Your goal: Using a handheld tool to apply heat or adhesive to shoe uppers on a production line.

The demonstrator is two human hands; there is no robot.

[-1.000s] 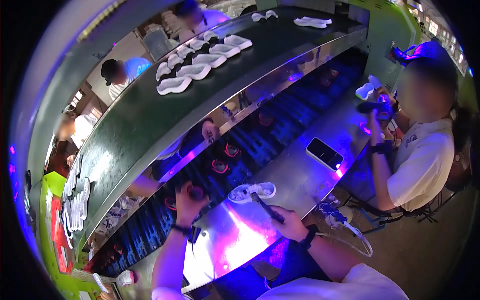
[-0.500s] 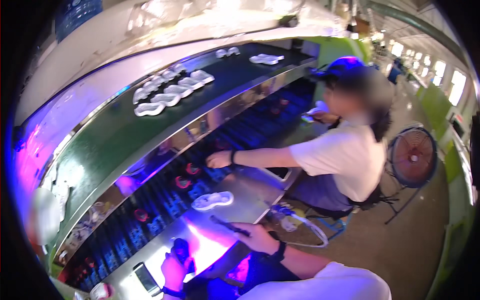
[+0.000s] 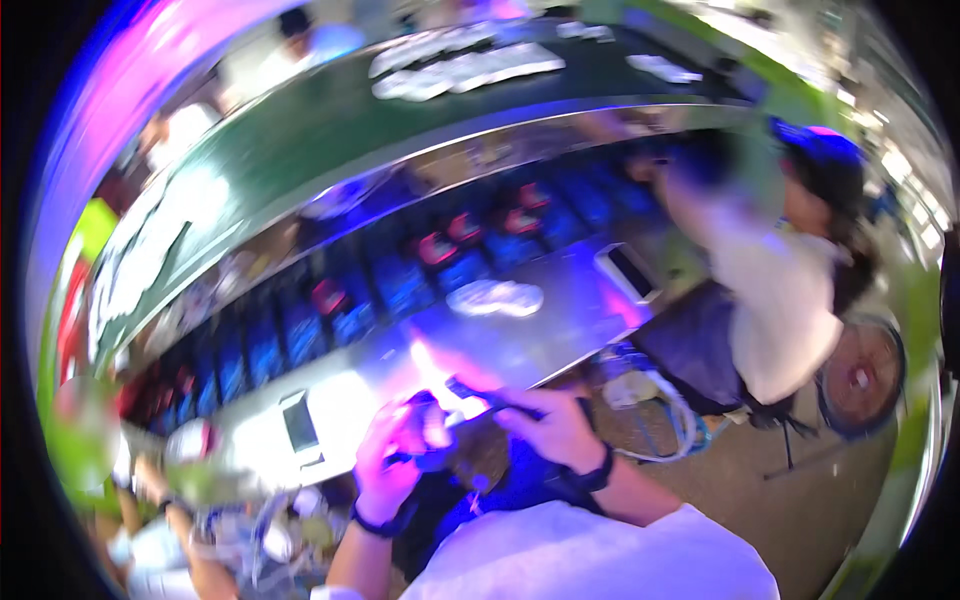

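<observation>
By the bench's [image 3: 575,330] near edge, the left hand [image 3: 385,462] grasps a dark piece [image 3: 430,425], its direction too blurred to tell. Just right, a slim dark tool [image 3: 485,397], long axis pointing left and slightly far, sits clasped in the right hand's [image 3: 558,432] fingers. Work seems underway; what is finished or left doesn't show.

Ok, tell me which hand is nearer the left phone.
Left. The left hand is apart from the left phone, to its right and slightly closer to the person; the right hand is farther right, past the left hand.
</observation>
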